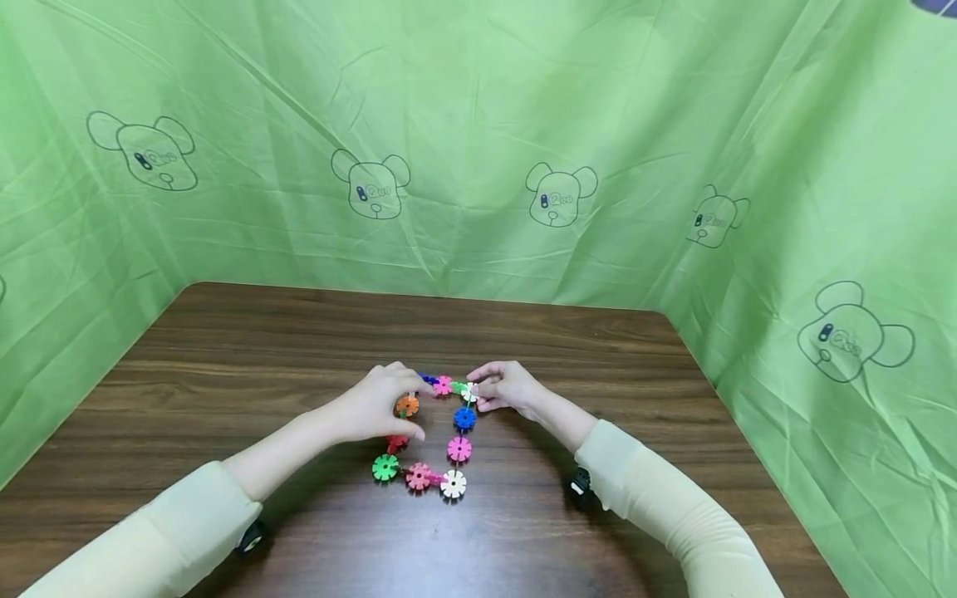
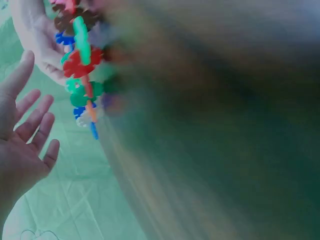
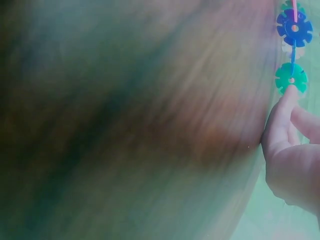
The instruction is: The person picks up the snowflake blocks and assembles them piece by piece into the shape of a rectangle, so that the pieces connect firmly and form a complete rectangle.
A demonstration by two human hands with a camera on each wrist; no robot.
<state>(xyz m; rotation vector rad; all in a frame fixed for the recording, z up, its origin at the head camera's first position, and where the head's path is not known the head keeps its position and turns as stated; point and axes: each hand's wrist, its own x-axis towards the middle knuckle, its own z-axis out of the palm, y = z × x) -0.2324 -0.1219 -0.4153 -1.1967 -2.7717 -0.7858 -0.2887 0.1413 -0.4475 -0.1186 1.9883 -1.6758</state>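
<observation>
A ring of linked, notched plastic flower discs (image 1: 459,450) in several colours lies on the table. My left hand (image 1: 370,405) arches over its left side, thumb and fingers spread apart around an orange disc (image 1: 407,406). Its fingers are loosely bent and hold nothing in the left wrist view (image 2: 22,157). My right hand (image 1: 516,389) pinches the ring's far right corner, fingertips at a white disc (image 1: 469,393). In the right wrist view, a fingertip of this hand (image 3: 290,170) overlaps a green disc (image 3: 291,75), with a blue disc (image 3: 295,28) linked beyond it.
The dark wood-grain table (image 1: 299,340) is enclosed at the back and sides by a green curtain (image 1: 463,100) printed with bear outlines. Near the front of the ring are a white disc (image 1: 453,484) and a green disc (image 1: 385,468).
</observation>
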